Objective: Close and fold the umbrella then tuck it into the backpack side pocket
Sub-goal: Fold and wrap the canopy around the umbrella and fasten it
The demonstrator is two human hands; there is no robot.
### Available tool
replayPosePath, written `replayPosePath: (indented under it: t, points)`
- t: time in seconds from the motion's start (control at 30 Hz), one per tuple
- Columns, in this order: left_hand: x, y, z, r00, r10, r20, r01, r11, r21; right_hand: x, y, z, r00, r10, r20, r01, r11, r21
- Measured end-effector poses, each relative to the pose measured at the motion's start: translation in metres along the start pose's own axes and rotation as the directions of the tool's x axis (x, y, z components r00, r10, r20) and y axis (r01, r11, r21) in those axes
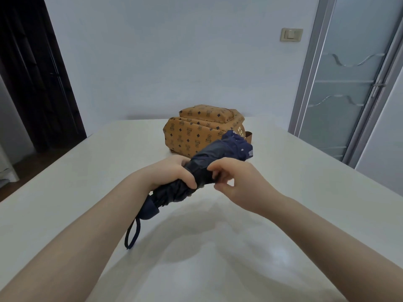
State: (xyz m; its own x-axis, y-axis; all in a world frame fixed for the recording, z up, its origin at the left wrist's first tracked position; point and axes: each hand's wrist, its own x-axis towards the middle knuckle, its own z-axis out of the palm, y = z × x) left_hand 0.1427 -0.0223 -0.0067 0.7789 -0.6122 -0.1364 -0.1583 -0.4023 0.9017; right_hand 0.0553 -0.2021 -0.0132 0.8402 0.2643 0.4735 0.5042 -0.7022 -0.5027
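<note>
A collapsed navy umbrella [218,155] is held above the table, its rolled canopy pointing away toward the backpack and its handle with a wrist loop hanging near me at lower left. My left hand [174,173] is wrapped around the canopy's middle. My right hand [235,182] pinches the fabric just right of the left hand, thumb and fingers closed on a fold. A tan patterned backpack [196,131] lies on the table beyond the umbrella, its far side partly hidden by the umbrella tip.
The white table [283,214] spreads wide under my arms. A plain wall with a light switch [291,34] stands behind it. A frosted glass door [349,83] is at the right, and a dark doorway [32,73] at the left.
</note>
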Motion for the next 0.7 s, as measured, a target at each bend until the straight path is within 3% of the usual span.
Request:
replayPosePath:
  t: [0.13,0.3,0.47,0.7]
  points:
    - [0.000,-0.001,-0.002,0.999,-0.009,-0.033,0.009,1.000,-0.002,0.002,0.001,0.000,0.998,-0.024,-0.060,0.017,0.992,-0.123]
    - [0.004,0.000,-0.002,0.992,-0.002,-0.125,0.015,0.994,0.107,-0.005,-0.003,0.001,0.987,-0.157,0.039,0.161,0.968,-0.194]
    - [0.002,0.004,0.009,0.998,-0.021,-0.062,0.035,0.970,0.240,0.000,-0.013,-0.006,0.952,-0.273,0.135,0.300,0.916,-0.265]
    - [-0.001,0.010,0.029,0.997,-0.071,-0.031,0.077,0.937,0.339,0.012,-0.017,-0.014,0.959,-0.247,0.137,0.275,0.926,-0.259]
